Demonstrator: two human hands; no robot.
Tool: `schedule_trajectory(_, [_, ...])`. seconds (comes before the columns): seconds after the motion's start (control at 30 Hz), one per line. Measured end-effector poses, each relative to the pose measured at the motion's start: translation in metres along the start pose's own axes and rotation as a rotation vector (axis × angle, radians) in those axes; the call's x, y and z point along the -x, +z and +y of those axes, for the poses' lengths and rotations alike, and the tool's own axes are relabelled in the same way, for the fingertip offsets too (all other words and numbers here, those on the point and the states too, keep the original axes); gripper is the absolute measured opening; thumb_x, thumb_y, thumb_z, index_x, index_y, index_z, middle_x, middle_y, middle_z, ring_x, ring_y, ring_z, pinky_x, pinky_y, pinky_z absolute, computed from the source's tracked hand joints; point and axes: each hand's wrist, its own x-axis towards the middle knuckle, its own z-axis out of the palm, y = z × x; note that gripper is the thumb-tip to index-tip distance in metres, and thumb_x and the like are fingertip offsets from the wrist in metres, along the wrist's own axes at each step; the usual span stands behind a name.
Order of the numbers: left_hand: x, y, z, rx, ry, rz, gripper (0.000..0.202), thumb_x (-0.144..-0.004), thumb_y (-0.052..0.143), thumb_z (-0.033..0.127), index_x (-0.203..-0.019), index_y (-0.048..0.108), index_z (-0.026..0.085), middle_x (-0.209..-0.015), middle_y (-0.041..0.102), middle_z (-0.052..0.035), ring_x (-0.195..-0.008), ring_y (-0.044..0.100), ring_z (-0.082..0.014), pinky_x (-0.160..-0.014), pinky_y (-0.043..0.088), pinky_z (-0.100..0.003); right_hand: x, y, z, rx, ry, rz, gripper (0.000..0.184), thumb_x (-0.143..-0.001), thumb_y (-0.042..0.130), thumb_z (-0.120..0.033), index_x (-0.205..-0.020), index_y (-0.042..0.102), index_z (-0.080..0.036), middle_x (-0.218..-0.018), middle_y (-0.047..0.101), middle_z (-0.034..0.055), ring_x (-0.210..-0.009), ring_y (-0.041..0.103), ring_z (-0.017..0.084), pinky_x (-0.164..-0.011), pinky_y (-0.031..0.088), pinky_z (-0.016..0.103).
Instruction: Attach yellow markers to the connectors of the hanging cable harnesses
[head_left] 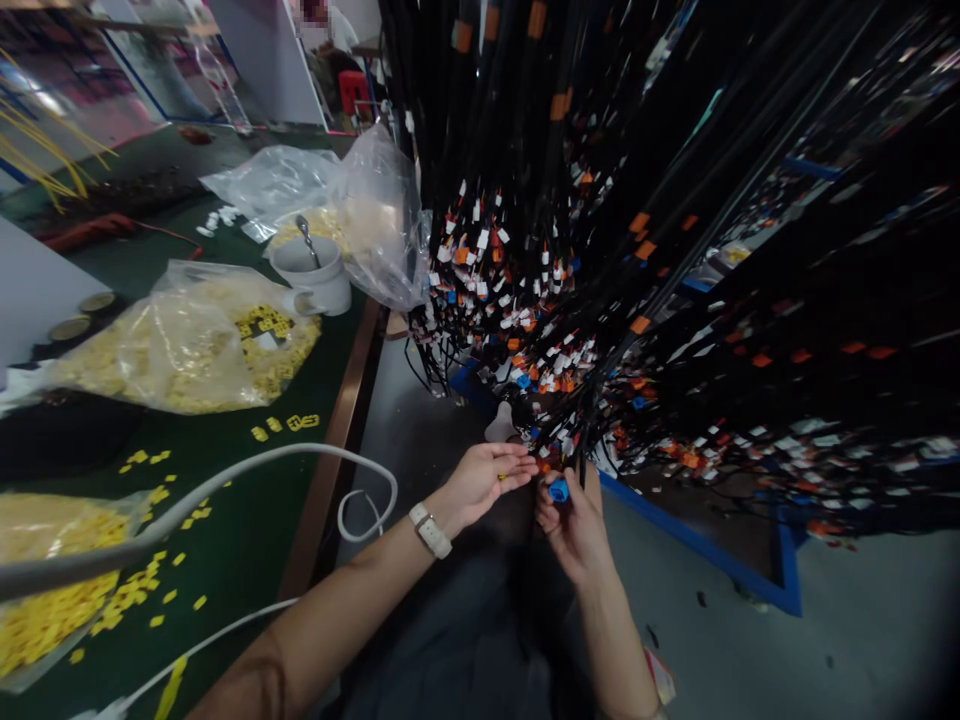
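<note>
My left hand (480, 487) reaches in from the left, its fingers nearly straight and pointing right. A small yellow plastic piece (502, 477) shows against those fingers, too small to make out fully. Close beside it, my right hand (576, 525) pinches a blue connector (558, 490) between thumb and fingers. The two hands are slightly apart. Just beyond them hang bundles of black cables (510, 120), with many white, orange and blue connectors at their lower ends. Some cables run down to my right hand.
On the green bench at left lie a bag of yellow pieces (187, 350), loose yellow pieces (135, 590), a second bag (52, 570) and a white mug (315, 275) with a spoon. A grey-white hose (300, 450) arches over the bench edge. A blue frame (697, 540) stands below the cables.
</note>
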Motion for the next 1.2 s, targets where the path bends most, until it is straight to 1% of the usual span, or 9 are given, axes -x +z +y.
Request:
schedule_trajectory(0.13, [0.0044,0.0028,0.0007,0.007,-0.034,-0.053,0.011,-0.08,0.055,0.006,-0.088,0.062,0.004,-0.089,0.068,-0.017,-0.08,0.068,-0.0195,-0.081,0.052,-0.032,-0.0006,0.0005,0.001,-0.022,0.011,0.024,0.028,-0.076,0.065,-0.047,-0.076,0.062,-0.02,-0.054,0.048,-0.0045,-0.044,0.038,0.005,-0.039,0.035,0.014])
schedule_trajectory(0.27, [0.0075,0.0058,0.0035,0.023,-0.062,-0.082,0.017,-0.075,0.053,-0.003,-0.088,0.063,0.002,-0.094,0.068,-0.0196,-0.085,0.068,-0.0213,-0.087,0.051,-0.034,-0.0021,0.0,0.0024,-0.042,0.011,0.049,0.028,-0.074,0.067,-0.048,-0.076,0.062,-0.02,-0.054,0.05,-0.0048,-0.042,0.038,0.005,-0.039,0.036,0.014])
schedule_trajectory(0.4, [0.0072,0.0058,0.0034,-0.013,-0.084,-0.096,0.021,-0.073,0.055,-0.006,-0.09,0.064,0.003,-0.098,0.068,-0.0191,-0.086,0.067,-0.0191,-0.087,0.05,-0.03,-0.0027,-0.0002,0.0029,-0.043,0.012,0.036,0.03,-0.072,0.068,-0.049,-0.074,0.062,-0.02,-0.053,0.049,-0.0048,-0.043,0.039,0.005,-0.039,0.036,0.013])
schedule_trajectory(0.57, [0.0059,0.0024,0.0015,-0.054,-0.086,-0.095,0.016,-0.075,0.061,0.0,-0.09,0.064,0.004,-0.099,0.067,-0.0191,-0.087,0.067,-0.0198,-0.085,0.051,-0.03,-0.0034,-0.0007,0.0043,-0.051,0.009,0.029,0.028,-0.075,0.066,-0.047,-0.074,0.062,-0.02,-0.054,0.049,-0.0049,-0.043,0.038,0.005,-0.039,0.035,0.014])
schedule_trajectory(0.73, [0.0057,-0.0002,0.0011,-0.077,-0.081,-0.11,0.02,-0.073,0.066,0.005,-0.093,0.065,0.006,-0.102,0.067,-0.0185,-0.089,0.067,-0.0197,-0.083,0.052,-0.03,-0.0035,-0.0022,0.0059,-0.065,-0.002,0.034,0.026,-0.075,0.066,-0.046,-0.074,0.062,-0.019,-0.054,0.05,-0.0046,-0.042,0.039,0.004,-0.04,0.035,0.014])
schedule_trajectory(0.87, [0.0043,-0.0005,-0.001,-0.084,-0.081,-0.104,0.015,-0.078,0.064,0.014,-0.091,0.066,0.006,-0.085,0.069,-0.0138,-0.075,0.066,-0.0145,-0.072,0.052,-0.025,-0.0037,-0.0022,0.0064,-0.065,0.001,0.031,0.026,-0.076,0.066,-0.046,-0.073,0.062,-0.019,-0.053,0.05,-0.005,-0.041,0.039,0.004,-0.039,0.036,0.013])
schedule_trajectory(1.0, [0.0034,-0.0003,-0.0041,-0.114,-0.078,-0.11,0.016,-0.081,0.063,0.019,-0.087,0.067,0.005,-0.067,0.064,-0.0067,-0.055,0.057,-0.0066,-0.053,0.044,-0.016,-0.004,-0.0002,0.0065,-0.087,0.007,0.065,0.024,-0.075,0.068,-0.042,-0.075,0.063,-0.018,-0.056,0.055,-0.0039,-0.041,0.042,0.003,-0.039,0.039,0.012])
schedule_trajectory(1.07, [0.0042,0.0001,-0.0044,-0.118,-0.076,-0.146,0.017,-0.081,0.062,0.02,-0.089,0.067,0.005,-0.068,0.063,-0.0066,-0.056,0.057,-0.0065,-0.052,0.043,-0.016,-0.0041,0.0008,0.0064,-0.104,0.013,0.099,0.023,-0.072,0.071,-0.039,-0.077,0.064,-0.018,-0.059,0.058,-0.0037,-0.043,0.046,0.003,-0.04,0.042,0.012])
schedule_trajectory(1.2, [0.0075,0.002,-0.0021,-0.113,-0.096,-0.214,0.016,-0.08,0.062,0.014,-0.092,0.066,0.005,-0.074,0.065,-0.0089,-0.064,0.061,-0.0092,-0.062,0.046,-0.018,-0.0039,0.0015,0.0057,-0.123,0.009,0.112,0.022,-0.068,0.075,-0.036,-0.078,0.063,-0.02,-0.062,0.061,-0.0048,-0.044,0.049,0.004,-0.042,0.046,0.012])
